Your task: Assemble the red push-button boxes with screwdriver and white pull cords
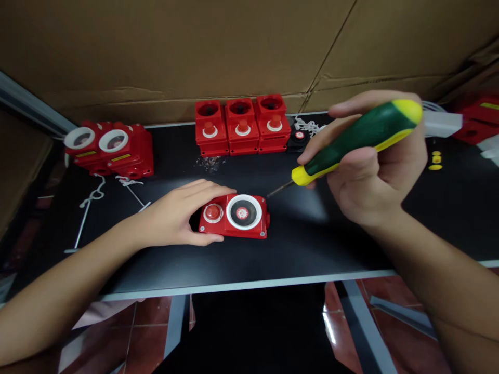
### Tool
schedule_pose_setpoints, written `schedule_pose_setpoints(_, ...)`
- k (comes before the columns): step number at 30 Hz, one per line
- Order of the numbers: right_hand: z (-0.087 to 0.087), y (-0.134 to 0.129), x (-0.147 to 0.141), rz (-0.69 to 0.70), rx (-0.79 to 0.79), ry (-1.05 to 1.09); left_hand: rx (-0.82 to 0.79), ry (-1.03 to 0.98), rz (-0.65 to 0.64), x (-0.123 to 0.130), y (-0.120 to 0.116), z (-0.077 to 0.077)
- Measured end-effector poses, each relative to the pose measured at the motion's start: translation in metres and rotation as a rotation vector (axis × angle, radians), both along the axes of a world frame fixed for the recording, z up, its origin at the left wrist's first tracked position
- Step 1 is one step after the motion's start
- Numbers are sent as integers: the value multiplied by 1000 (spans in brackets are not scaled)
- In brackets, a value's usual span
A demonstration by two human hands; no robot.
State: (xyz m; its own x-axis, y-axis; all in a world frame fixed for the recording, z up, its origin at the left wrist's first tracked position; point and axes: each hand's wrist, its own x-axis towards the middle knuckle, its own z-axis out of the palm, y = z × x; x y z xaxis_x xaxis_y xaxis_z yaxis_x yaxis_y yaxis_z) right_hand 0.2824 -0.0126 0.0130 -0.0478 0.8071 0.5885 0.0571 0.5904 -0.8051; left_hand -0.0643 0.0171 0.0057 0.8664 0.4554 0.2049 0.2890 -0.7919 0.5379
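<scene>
On the black tabletop lies a red alarm box (224, 228) with a round white-rimmed window, a red button and screws at its corners. My left hand (179, 213) grips its left end, thumb on the near side and fingers along the far side. A green and yellow screwdriver (351, 137) is held in my right hand (378, 171), above and to the right of the box. Its thin metal shaft slants down to the left, with the tip at the box's far right corner screw. Whether the tip touches the screw I cannot tell.
Three red housings (242, 127) stand along the back. More red boxes with white rings (113, 148) are grouped at left, near small metal hammers (82, 223) on cords. A small black part (298, 137) and yellow pieces (435, 160) lie toward the right. Cardboard (175, 52) walls the back.
</scene>
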Motion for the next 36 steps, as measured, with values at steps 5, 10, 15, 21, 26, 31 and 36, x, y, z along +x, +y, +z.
schedule_pose_setpoints(5,-2,2,-4,17,155,47,5,2,-2,0,0,1)
schedule_pose_setpoints(10,0,2,-4,50,111,45,23,-19,-14,0,2,1)
schedule_pose_setpoints(15,-4,1,-3,63,73,-16,35,-10,-18,-1,2,-1)
schedule_pose_setpoints(21,-6,5,0,90,114,-11,27,-23,-19,0,2,-2)
schedule_pose_setpoints(26,-3,7,2,112,113,24,18,-2,-6,0,2,0)
schedule_pose_setpoints(31,-8,7,0,93,118,4,8,7,-1,-1,2,0)
schedule_pose_setpoints(36,-8,3,-1,14,93,-61,22,8,1,-1,2,0)
